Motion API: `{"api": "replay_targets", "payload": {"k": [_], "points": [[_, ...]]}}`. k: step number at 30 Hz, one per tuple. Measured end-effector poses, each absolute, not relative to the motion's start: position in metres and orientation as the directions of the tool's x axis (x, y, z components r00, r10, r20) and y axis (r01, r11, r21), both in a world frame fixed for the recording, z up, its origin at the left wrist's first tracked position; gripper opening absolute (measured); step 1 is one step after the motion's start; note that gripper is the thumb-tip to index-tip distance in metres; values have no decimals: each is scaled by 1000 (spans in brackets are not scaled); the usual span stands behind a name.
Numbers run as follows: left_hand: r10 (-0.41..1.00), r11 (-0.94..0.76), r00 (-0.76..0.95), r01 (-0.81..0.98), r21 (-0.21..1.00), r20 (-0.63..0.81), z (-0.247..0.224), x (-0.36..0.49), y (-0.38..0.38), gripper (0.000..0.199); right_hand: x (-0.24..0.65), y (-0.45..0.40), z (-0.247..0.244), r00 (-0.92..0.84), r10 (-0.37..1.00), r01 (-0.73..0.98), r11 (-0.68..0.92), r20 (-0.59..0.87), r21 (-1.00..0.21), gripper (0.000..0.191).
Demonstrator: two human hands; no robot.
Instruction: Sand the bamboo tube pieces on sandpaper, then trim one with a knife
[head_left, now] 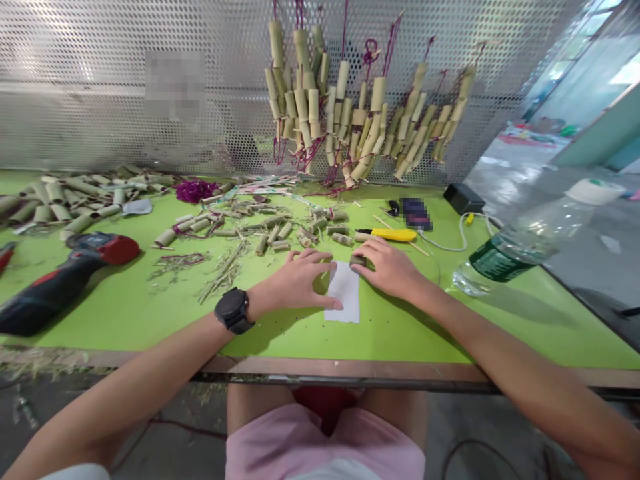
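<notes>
While your forearms reach across the bright green tabletop (295, 337) in the head view, your left hand (300, 280), just beyond a round black wristwatch (233, 310), is spread wide, its thumb and forefinger well apart at the left side of a small white rectangular sheet of paper (345, 293). The thumb tip overlaps the sheet's lower part; you cannot tell from here how firmly it presses. Your right hand (393, 268) is narrow, holding a short dark brownish piece (357, 260) between thumb and fingers at the paper's upper right corner. Just beyond that hand lies a yellow-handled knife (395, 235), and farther right a clear plastic bottle with a green label (520, 247) leans visibly in the view. Ahead of your left hand, cut pale-green bamboo pieces (273, 233) lie scattered among fibres, with a tangled purple string bundle (196, 191) behind them. To your left rests a black-and-red power drill (65, 280), near a heap of pale-green bamboo tubes (65, 197). Strung bamboo clusters (377, 93) hang on purple cords before a perforated silver metal panel (225, 40).
</notes>
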State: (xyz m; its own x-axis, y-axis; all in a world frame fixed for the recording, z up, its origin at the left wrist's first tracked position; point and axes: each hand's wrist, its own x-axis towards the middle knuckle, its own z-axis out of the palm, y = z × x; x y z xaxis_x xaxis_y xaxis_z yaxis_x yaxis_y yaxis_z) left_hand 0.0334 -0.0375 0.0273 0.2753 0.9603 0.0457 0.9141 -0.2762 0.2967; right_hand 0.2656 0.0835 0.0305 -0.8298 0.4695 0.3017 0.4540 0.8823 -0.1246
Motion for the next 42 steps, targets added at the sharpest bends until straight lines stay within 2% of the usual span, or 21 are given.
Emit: {"api": "replay_targets", "payload": {"k": [5,10,13,19,24,31,35,38,42], "points": [[962,-270,268,918,292,49,28,34,-38,91,265,75,34,-876,411,368,908,252,-200,27],[967,-251,253,929,272,27,31,35,-39,89,262,49,37,-948,212,164,964,238,-208,25],[968,-246,251,932,267,13,33,36,-40,89,261,43,35,-956,153,102,973,250,-206,24],[965,-256,262,928,269,14,32,34,-40,91,262,49,32,-953,226,168,949,201,-268,25],[964,-262,266,925,275,24,32,35,-39,90,260,43,37,-945,280,228,935,172,-271,23],[962,-270,271,915,298,40,29,34,-38,89,259,50,42,-920,370,348,923,131,-166,29],[957,-285,286,903,320,44,27,32,-38,89,266,76,36,-854,473,470,880,215,-69,26],[953,-300,298,891,341,59,26,31,-38,89,270,92,31,-827,486,507,862,282,0,23],[952,-302,300,893,333,57,26,32,-39,89,271,96,28,-826,478,509,860,297,33,24]]}}
